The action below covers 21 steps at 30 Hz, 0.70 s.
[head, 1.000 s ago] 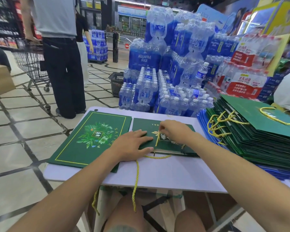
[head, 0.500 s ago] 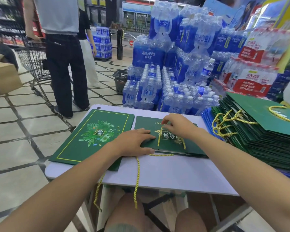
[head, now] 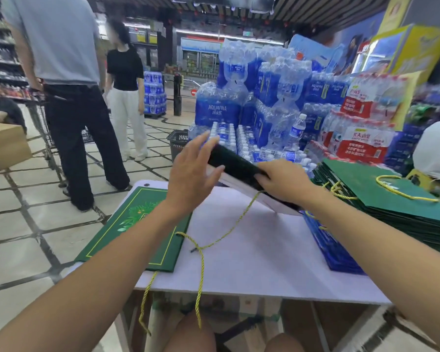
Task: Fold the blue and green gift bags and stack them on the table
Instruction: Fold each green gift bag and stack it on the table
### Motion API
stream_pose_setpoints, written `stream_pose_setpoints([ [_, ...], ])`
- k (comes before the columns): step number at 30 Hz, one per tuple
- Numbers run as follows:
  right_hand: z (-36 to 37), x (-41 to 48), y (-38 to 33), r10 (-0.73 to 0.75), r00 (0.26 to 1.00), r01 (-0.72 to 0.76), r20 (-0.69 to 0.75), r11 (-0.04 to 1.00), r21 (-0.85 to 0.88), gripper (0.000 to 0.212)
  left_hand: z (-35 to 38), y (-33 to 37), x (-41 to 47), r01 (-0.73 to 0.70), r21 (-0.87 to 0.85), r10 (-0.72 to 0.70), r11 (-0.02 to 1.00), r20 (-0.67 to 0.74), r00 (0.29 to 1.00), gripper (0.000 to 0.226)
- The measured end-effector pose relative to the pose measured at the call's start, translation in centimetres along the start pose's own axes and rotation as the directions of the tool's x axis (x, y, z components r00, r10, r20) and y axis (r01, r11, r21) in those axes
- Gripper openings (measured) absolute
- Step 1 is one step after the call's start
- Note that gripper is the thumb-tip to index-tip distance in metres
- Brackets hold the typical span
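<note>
i judge i'm at the stacking step: my right hand grips the lower end of a folded green gift bag, tilted in the air above the table, its yellow cord trailing onto the tabletop. my left hand is raised, fingers straight and spread against the bag's upper end. next it wants laying squarely on the flat green bag at the table's left, cord kept clear.

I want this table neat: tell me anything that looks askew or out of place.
Two things. The lifted green bag has a yellow cord that trails across the table and dangles off its front edge. The flat green bag overhangs the table's left edge, with a second cord hanging below.
</note>
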State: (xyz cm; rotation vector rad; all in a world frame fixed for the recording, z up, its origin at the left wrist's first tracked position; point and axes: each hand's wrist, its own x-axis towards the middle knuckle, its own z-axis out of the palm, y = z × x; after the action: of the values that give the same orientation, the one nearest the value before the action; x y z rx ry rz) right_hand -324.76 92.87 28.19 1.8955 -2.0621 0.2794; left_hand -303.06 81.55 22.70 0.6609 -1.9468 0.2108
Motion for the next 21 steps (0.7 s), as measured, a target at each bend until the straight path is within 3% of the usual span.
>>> stream_pose_setpoints([
  [2, -2.6, 1.1, 0.1, 0.116, 0.990, -0.090, -0.083, 0.958, 0.271, 0.016, -0.8, 0.3, 0.6, 0.097, -0.070, -0.103, 0.993, -0.087, 0.991, 0.062],
  [3, -3.5, 1.5, 0.0, 0.185, 0.976, -0.120, -0.116, 0.897, 0.426, 0.014, -0.9, 0.5, 0.7, 0.133, -0.114, -0.141, 0.985, -0.066, 0.988, 0.057],
  [5, -4.1, 2.0, -0.1, 0.339, 0.935, -0.174, -0.104, 0.695, 0.698, 0.005, -1.2, 1.3, 0.9, 0.231, -0.200, -0.208, 0.952, 0.131, 0.969, 0.042],
  [7, -3.0, 1.9, -0.3, 0.443, 0.896, -0.221, 0.020, 0.407, 0.886, 0.006, -0.8, 1.8, 0.6, 0.289, -0.195, -0.206, 0.937, 0.361, 0.910, 0.036],
  [10, 0.7, 0.7, -0.6, 0.470, 0.842, -0.319, 0.264, 0.039, 0.947, 0.016, 0.2, 2.1, -0.3, 0.272, -0.130, -0.164, 0.953, 0.532, 0.831, 0.040],
  [12, 3.6, -1.0, -0.3, 0.445, 0.784, -0.439, 0.433, -0.097, 0.893, 0.018, 0.8, 2.3, -1.6, 0.274, -0.065, -0.167, 0.959, 0.652, 0.739, 0.039],
  [13, 5.1, -2.1, 0.2, 0.421, 0.744, -0.531, 0.519, -0.100, 0.841, 0.017, 1.1, 2.6, -2.6, 0.249, -0.015, -0.164, 0.968, 0.712, 0.682, 0.038],
  [14, 6.4, -3.2, 0.7, 0.405, 0.708, -0.634, 0.578, 0.005, 0.773, 0.018, 1.3, 2.9, -3.7, 0.214, 0.030, -0.161, 0.976, 0.760, 0.630, 0.038],
  [15, 7.5, -4.2, 1.4, 0.413, 0.682, -0.722, 0.603, 0.253, 0.644, 0.027, 1.5, 3.2, -4.8, 0.180, 0.064, -0.159, 0.982, 0.798, 0.581, 0.040],
  [16, 8.6, -5.0, 2.2, 0.453, 0.684, -0.721, 0.572, 0.539, 0.435, 0.041, 1.8, 3.5, -5.7, 0.151, 0.088, -0.156, 0.985, 0.833, 0.531, 0.046],
  [17, 9.6, -5.7, 2.8, 0.494, 0.725, -0.638, 0.479, 0.744, 0.198, 0.055, 2.1, 3.7, -6.6, 0.123, 0.105, -0.152, 0.987, 0.861, 0.485, 0.053],
  [18, 10.3, -6.3, 3.1, 0.496, 0.783, -0.553, 0.376, 0.832, 0.055, 0.063, 2.5, 3.7, -7.2, 0.100, 0.110, -0.143, 0.989, 0.881, 0.451, 0.058],
  [19, 10.5, -6.7, 2.9, 0.453, 0.838, -0.481, 0.304, 0.877, 0.019, 0.063, 2.8, 3.7, -7.8, 0.082, 0.103, -0.128, 0.991, 0.893, 0.431, 0.061],
  [21, 11.1, -7.2, 2.4, 0.235, 0.925, -0.266, 0.297, 0.962, 0.069, 0.052, 3.3, 3.5, -8.0, 0.078, 0.062, -0.089, 0.995, 0.906, 0.413, 0.053],
])
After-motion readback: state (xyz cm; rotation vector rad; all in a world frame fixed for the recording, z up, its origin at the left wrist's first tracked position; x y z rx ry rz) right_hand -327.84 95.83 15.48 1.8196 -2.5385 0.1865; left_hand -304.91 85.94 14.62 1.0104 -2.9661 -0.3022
